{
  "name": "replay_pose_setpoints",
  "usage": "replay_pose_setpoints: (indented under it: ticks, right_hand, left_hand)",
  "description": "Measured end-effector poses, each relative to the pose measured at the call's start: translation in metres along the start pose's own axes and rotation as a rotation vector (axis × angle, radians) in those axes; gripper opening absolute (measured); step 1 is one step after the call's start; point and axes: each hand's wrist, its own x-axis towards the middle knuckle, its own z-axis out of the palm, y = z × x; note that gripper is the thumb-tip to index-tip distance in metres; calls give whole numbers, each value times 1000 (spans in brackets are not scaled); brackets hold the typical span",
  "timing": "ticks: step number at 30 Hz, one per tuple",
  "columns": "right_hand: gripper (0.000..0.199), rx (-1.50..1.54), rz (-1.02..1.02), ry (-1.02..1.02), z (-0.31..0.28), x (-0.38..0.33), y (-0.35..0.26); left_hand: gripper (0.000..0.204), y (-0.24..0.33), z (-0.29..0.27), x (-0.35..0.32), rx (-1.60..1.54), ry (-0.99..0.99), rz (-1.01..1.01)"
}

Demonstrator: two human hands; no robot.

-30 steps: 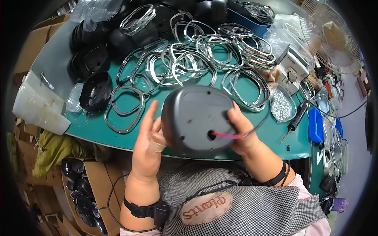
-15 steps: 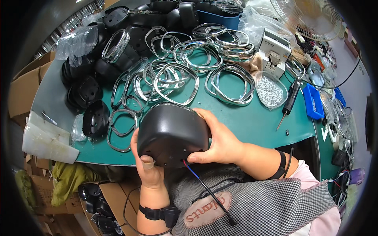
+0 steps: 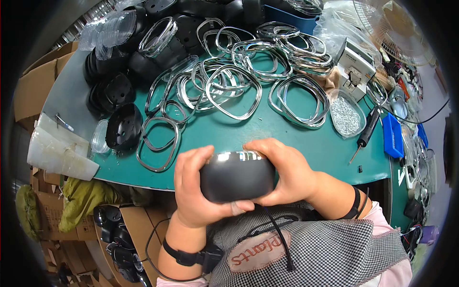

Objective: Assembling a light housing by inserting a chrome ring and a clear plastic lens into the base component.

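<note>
Both hands grip a black rounded plastic housing (image 3: 237, 182) with a shiny chrome rim (image 3: 236, 156) facing the table. On its left side my left hand (image 3: 193, 193) has its fingers up by the rim and a bandaged thumb along the lower edge. My right hand (image 3: 292, 173) wraps the right side, fingertips at the rim and thumb underneath. From beneath the housing a dark cable (image 3: 282, 234) hangs over the checked apron. The housing's underside is hidden. Beyond my hands lie several loose chrome rings (image 3: 234, 93) in overlapping heaps.
Black housings (image 3: 124, 126) pile up at the left, near clear lenses (image 3: 99, 136). At right are a tub of screws (image 3: 347, 115), an electric screwdriver (image 3: 369, 129), a blue bin (image 3: 392, 136), a white device (image 3: 355, 69) and a fan (image 3: 392, 28). A cardboard box (image 3: 138, 225) stands below the table.
The housing has been tipped so its chrome rim shows more and its holed underside is out of sight. It sits farther right in view. My left fingers have come up to the rim.
</note>
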Motion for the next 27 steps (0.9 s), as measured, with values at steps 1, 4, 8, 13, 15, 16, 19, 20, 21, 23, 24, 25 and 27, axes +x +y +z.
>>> replay_pose_setpoints:
  ticks: [1, 4, 8, 13, 15, 16, 19, 20, 21, 23, 24, 25, 27]
  right_hand:
    - [77, -3, -21, -8, 1, -1, 2]
    - [74, -3, -54, -15, 2, 2, 2]
    - [87, 36, -29, -69, 8, 7, 4]
    - [103, 365, 135, -6, 37, -11, 22]
    - [102, 326, 132, -21, 32, -10, 22]
    - [101, 291, 128, -40, 30, -8, 20]
    - [97, 122, -6, -38, 24, -2, 13]
    - [97, 122, -13, -41, 23, 2, 10]
    - [96, 121, -28, -51, 23, 5, 7]
    - [95, 136, -62, -82, 29, 10, 3]
    - [96, 300, -16, -105, 36, 10, -2]
    - [97, 458, 37, -132, 43, 9, -3]
    - [99, 530, 38, -145, 53, 7, -2]
  left_hand:
    - [109, 0, 1, -6, 27, 22, 22]
    - [113, -2, 2, -9, 52, 51, 44]
    - [112, -11, 1, -18, -47, 103, -67]
    - [115, -16, 11, -41, -566, 307, -429]
    - [117, -15, 8, -40, -603, 306, -435]
    - [120, -15, 6, -40, -636, 307, -444]
    - [129, -21, 8, -43, -583, 292, -301]
    - [131, -21, 8, -45, -591, 314, -264]
    - [131, -21, 5, -52, -580, 328, -268]
    - [132, -23, -2, -68, -608, 255, -372]
    - [132, -25, -8, -81, -573, 294, -383]
    - [132, -34, -9, -94, -636, 203, -445]
    - [129, -38, -19, -108, -647, 157, -446]
